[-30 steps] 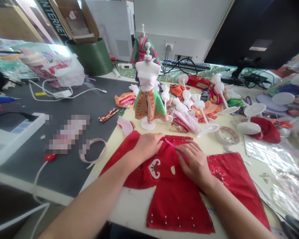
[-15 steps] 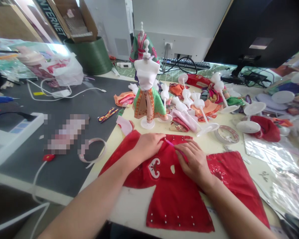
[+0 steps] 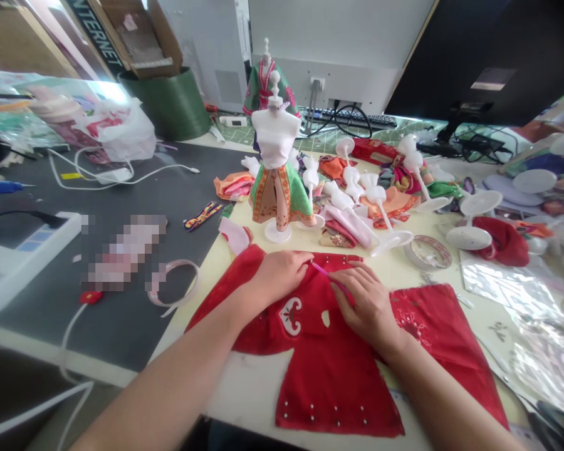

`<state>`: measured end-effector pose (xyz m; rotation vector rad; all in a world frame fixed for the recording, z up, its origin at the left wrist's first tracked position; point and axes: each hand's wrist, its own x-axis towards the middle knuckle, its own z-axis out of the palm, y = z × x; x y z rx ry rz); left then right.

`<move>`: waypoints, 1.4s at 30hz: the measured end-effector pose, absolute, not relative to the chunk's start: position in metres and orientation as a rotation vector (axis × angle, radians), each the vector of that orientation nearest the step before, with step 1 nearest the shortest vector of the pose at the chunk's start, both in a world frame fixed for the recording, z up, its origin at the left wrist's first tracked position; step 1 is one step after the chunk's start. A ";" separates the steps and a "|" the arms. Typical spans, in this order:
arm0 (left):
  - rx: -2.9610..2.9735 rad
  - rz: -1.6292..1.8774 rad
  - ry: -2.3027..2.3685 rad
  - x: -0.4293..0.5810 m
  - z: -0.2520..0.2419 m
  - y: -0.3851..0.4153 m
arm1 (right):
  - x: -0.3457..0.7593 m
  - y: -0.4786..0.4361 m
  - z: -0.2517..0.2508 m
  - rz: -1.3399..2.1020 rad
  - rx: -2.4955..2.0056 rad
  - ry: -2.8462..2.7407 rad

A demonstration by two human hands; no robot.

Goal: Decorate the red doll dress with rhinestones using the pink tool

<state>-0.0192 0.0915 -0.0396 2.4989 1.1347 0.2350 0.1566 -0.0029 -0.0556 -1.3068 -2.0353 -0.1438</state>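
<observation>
At the near edge of the table (image 3: pixel 244 388), the broad flap of the red cloth (image 3: pixel 333 376) lies flat, with two rows of white beads (image 3: pixel 311 408) along its hem. The cloth looks thin, light and soft, so it would probably slide or crease under a sideways push; the beads look small and may be easy to knock loose. It seems best lifted by a plain side edge, away from the beads and the pale patch (image 3: pixel 290 317), with a flat palm to steady it. Toward the table's right edge lie scissors (image 3: pixel 552 419) and another red piece (image 3: pixel 451 351). Farther in, the right hand (image 3: pixel 366 304) is closed around a slim pink stick (image 3: pixel 318 269), best kept in a light pen-like hold. Its tip points at the cloth's far edge, beside the fingertips of the left hand (image 3: pixel 282 275), which rests on the fabric; whether it pinches anything, I cannot tell. Beyond that edge, nearer the table's far side, stands a small mannequin (image 3: pixel 276 134) in a green skirt (image 3: pixel 302 194).
</observation>
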 end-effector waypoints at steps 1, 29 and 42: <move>2.500 0.235 1.136 -0.019 -0.039 0.091 | 0.157 -0.003 -0.056 -0.143 -1.307 -2.035; 2.500 0.240 1.133 -0.018 -0.038 0.090 | 0.158 -0.003 -0.057 -0.141 -1.310 -2.037; 2.526 0.253 1.120 -0.018 -0.039 0.091 | 0.157 -0.003 -0.056 -0.138 -1.312 -2.031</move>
